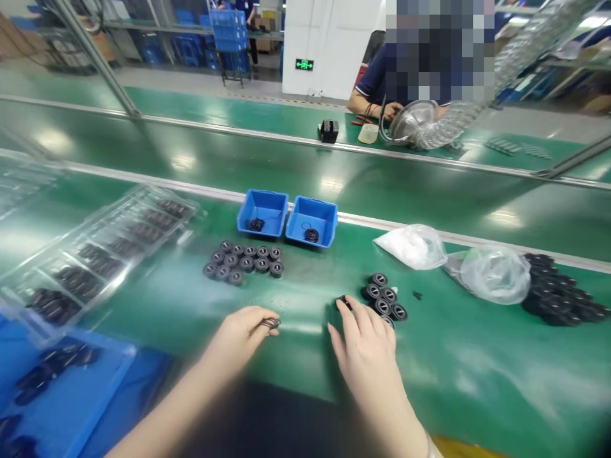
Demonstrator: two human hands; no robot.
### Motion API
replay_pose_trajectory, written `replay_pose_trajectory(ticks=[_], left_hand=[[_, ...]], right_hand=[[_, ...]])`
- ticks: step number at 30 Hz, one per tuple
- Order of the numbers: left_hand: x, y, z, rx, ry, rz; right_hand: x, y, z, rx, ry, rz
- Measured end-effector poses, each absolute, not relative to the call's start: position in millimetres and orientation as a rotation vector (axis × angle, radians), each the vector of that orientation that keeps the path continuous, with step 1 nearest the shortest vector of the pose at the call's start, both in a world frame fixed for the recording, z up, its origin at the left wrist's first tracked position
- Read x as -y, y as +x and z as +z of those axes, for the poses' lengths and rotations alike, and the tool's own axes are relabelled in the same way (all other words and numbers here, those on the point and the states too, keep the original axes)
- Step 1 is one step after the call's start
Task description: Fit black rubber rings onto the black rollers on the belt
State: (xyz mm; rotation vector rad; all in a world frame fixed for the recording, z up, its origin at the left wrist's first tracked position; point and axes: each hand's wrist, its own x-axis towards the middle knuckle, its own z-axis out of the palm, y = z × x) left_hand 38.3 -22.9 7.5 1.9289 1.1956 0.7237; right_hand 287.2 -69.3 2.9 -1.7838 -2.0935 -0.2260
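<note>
My left hand (245, 327) is closed in a pinch on several thin black rubber rings (271, 323), held low over the green work surface. My right hand (365, 340) is spread with the thumb apart. Its index fingertip is at a black round part (344, 303), which it partly covers; whether it presses on it I cannot tell. Just beyond that hand stands a small group of black round parts (382, 306) with slotted-looking tops. Farther left, similar black round parts (247, 264) stand in rows. Behind them, two blue bins (262, 213) hold black rings (312, 235).
A clear compartment tray (107, 280) with black parts lies left, above a blue crate (102, 388). Plastic bags (414, 247) and a pile of black parts (558, 292) are on the right. Across the rail (267, 135), a person (377, 95) sits near a clear hose (470, 114).
</note>
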Motion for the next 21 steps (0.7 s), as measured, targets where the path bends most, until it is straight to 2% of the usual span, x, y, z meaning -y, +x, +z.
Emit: replay_pose_trajectory(ticks=[8,15,21], left_hand=[[29.5,37.9,7.6,-1.245,1.717,0.75],[30.1,51.8,20.9,-1.263,1.82,0.761],[28.6,50.3,22.8,-1.102,1.773,0.774]], right_hand=[[58.9,255.8,11.1,2.176,-1.348,0.374],[34.7,242.0,35.3,1.851,-1.2,1.072],[19.3,249.6,34.4,1.749,-1.193,1.362]])
